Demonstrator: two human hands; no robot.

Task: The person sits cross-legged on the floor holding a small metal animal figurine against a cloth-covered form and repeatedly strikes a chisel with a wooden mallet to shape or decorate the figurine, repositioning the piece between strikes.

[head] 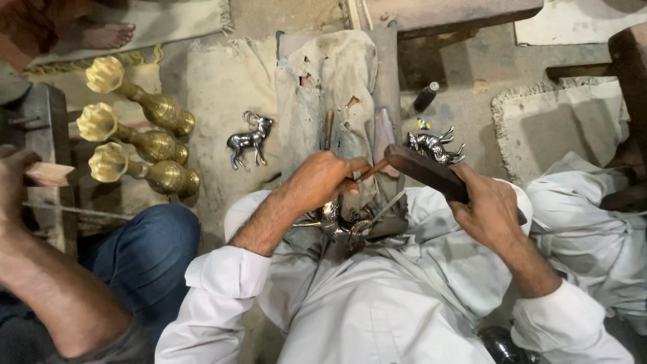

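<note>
Three brass trumpet-mouthed vases [138,138] lie side by side at nine o'clock. Two silver animal figurines stand out in the open, one [251,139] at eleven o'clock and one [435,146] at one o'clock, and one small dark bottle [425,96] stands at one o'clock. Three hands show: two at centre, left [320,180] and right [490,210], and a co-worker's hand [13,176] at nine o'clock.

No signs or screens show here. The only package-like thing is a small dark bottle [425,96] with a pale cap, lying tilted on the floor at about one o'clock from the middle of the view, just right of the worn cloth pad. Any label on it is too small to tell. Just below it, toward two o'clock, lies a tiny blue-and-yellow scrap [423,123], perhaps a wrapper.
</note>
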